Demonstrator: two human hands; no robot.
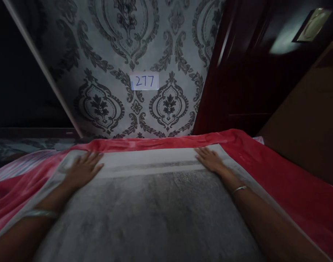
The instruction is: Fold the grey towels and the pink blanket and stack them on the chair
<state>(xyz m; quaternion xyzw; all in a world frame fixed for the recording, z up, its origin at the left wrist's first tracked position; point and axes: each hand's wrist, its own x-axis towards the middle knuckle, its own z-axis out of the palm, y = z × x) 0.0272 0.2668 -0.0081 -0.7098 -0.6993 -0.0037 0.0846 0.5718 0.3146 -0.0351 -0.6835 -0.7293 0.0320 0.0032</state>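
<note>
A grey towel (150, 203) with a pale banded far edge lies spread flat over a red blanket (292, 182). My left hand (83, 169) rests palm down on the towel's far left corner, fingers stretched out. My right hand (208, 159) lies flat on the far right corner, fingers also extended. Both wrists wear thin bangles. Neither hand holds anything.
Behind the blanket rises a wall with grey damask wallpaper (133, 47), bearing a small white label (144, 82) that reads 277. A dark red wooden door (245, 80) stands to the right, and a brown panel (310, 120) at far right. The left side is dark.
</note>
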